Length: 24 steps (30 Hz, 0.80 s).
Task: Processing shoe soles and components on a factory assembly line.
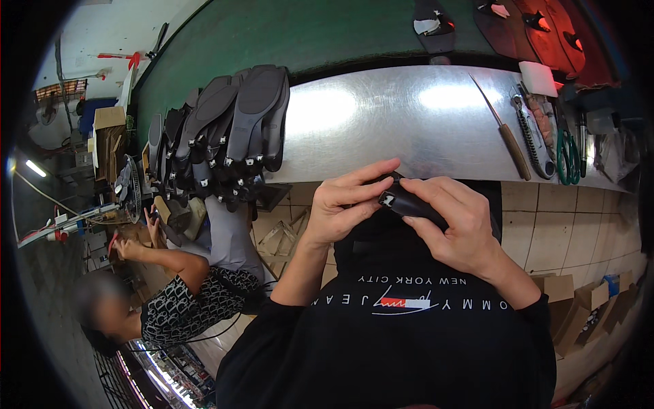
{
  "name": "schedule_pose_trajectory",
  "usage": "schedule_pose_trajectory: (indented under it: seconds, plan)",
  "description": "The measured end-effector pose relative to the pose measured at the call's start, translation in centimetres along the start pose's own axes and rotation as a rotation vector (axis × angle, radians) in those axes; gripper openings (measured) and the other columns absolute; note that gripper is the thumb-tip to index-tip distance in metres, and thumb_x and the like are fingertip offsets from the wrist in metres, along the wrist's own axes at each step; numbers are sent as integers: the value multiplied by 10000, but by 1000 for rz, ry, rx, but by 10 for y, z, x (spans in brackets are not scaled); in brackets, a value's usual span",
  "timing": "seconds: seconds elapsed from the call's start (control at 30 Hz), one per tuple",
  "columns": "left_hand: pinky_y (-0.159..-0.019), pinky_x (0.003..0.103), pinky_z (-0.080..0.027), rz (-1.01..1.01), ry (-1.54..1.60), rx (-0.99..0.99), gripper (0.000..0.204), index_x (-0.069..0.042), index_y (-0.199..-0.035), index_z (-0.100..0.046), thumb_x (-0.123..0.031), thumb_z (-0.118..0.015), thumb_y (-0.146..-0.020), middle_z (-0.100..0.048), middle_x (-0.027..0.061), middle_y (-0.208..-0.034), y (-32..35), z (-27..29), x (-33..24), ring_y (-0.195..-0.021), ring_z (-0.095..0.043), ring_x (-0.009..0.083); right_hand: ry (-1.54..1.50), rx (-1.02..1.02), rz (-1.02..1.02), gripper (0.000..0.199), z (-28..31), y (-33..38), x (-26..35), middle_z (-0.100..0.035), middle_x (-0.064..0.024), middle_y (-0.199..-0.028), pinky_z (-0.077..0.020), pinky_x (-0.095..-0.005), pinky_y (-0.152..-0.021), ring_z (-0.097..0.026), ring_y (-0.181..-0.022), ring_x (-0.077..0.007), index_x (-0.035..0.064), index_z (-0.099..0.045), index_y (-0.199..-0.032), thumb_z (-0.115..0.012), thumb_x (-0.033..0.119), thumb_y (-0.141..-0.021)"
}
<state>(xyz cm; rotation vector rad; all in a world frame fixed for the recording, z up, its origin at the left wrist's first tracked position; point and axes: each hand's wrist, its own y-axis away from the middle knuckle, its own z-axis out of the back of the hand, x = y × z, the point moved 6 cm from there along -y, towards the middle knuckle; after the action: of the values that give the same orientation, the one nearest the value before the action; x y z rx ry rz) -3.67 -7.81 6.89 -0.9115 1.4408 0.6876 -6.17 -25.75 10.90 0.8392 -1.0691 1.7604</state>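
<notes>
Black sole [414, 208]: I have it between both hands, before the torso near the bench edge; narrow end aimed left, pale shiny patch [387, 200] on that end.
Right hand [464, 226]: grasping the sole's body, fingers over the top, thumb along the near side.
Left hand [342, 204]: thumb and fingers gathered at the narrow end; can't tell from here if they clamp it.
Steel bench [381, 119]: directly beyond the grip, bright with reflections.
Sole stack [228, 126]: left of the grip, dark grey soles overlapping, narrow ends toward the near edge, most pale-tipped.
Tools: right of the grip, wooden-handled awl [504, 133] nearest, then cutter knife [534, 140], then green-handled scissors [563, 155]. White block [538, 78] beyond them.
Green surface [306, 34]: past the bench; dark sole [434, 39] and red-lit soles [550, 34] lie far right of the grip.
Co-worker [194, 303]: well left of the grip, patterned top, hands raised.
Cardboard boxes [589, 310]: on the tiled floor [545, 228], right and nearer than the grip.
</notes>
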Motion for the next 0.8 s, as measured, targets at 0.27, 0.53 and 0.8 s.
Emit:
schedule_pose_trajectory:
  seconds: [0.27, 0.53, 0.8]
  plan:
    - [-855, 271, -530, 116, 26, -55, 428, -16, -1259, -587, 106, -510, -856, -516, 180, -1360, 0, -6, 2, -1185, -558, 247, 21, 102, -80, 398, -6, -4, -9, -640, -130, -919, -512, -353, -695, -644, -806, -301, 26, -622, -1105, -717, 54, -719]
    - [-770, 284, -594, 314, 98, -172, 416, -11, -1276, -563, 71, -423, -893, -499, 199, -1360, 4, -13, 16, -1140, -580, 242, -149, 75, -243, 175, -18, 6, -35, -643, -105, -876, -506, -317, -646, -651, -758, -264, 44, -682, -916, -696, 52, -741]
    - [-731, 263, -596, 436, 137, -251, 401, -4, -1259, -577, 71, -467, -881, -548, 161, -1317, 2, -20, 14, -1073, -612, 199, 35, 80, -65, 186, -12, 2, -26, -621, -89, -849, -498, -334, -628, -633, -732, -256, 77, -700, -887, -717, 60, -703]
